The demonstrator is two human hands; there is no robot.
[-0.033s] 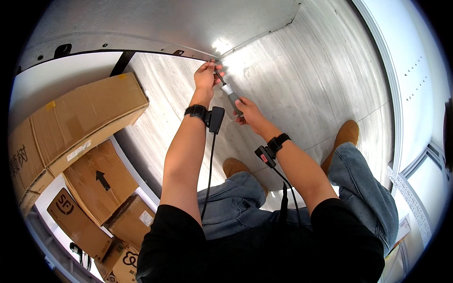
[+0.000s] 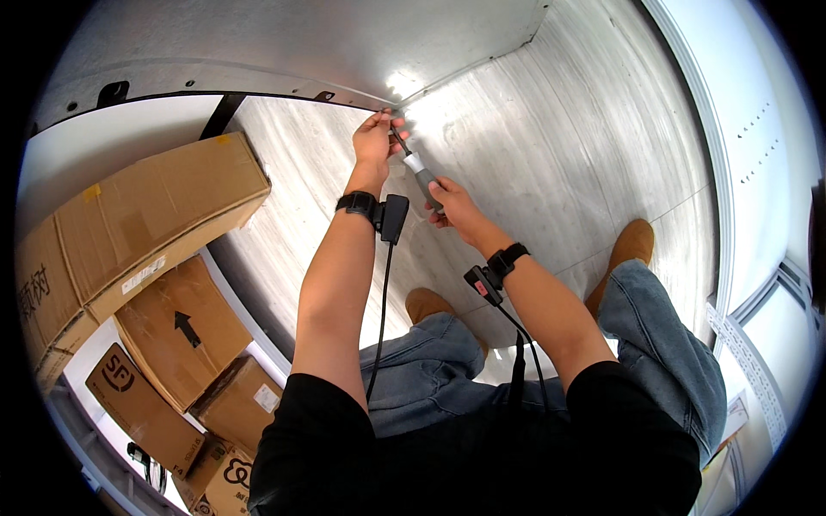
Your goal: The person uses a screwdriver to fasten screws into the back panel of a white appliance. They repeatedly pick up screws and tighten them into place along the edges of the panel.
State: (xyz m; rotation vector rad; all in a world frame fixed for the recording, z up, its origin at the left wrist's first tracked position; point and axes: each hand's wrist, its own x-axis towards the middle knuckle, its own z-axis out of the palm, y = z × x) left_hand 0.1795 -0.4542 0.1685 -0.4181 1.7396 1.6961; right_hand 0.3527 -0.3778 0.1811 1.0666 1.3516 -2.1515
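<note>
My right hand (image 2: 453, 209) is wrapped round the grey handle of a screwdriver (image 2: 422, 176), whose white collar and dark shaft point up and left. The shaft runs to my left hand (image 2: 377, 144), which is raised at the lower edge of a grey metal panel (image 2: 284, 43). Thumb and index finger of that hand are pinched together at the panel's edge, near the screwdriver's tip. The other fingers curl loosely beside the shaft. What the pinch holds is too small and hidden to make out, and the tip itself does not show clearly.
Several cardboard boxes (image 2: 185, 322) are stacked at the left, with a long one (image 2: 163, 189) on top. Pale wood-look flooring (image 2: 551, 163) lies below the panel. A white panel (image 2: 753, 172) stands at the right. Cables (image 2: 381, 318) hang from both wrist straps.
</note>
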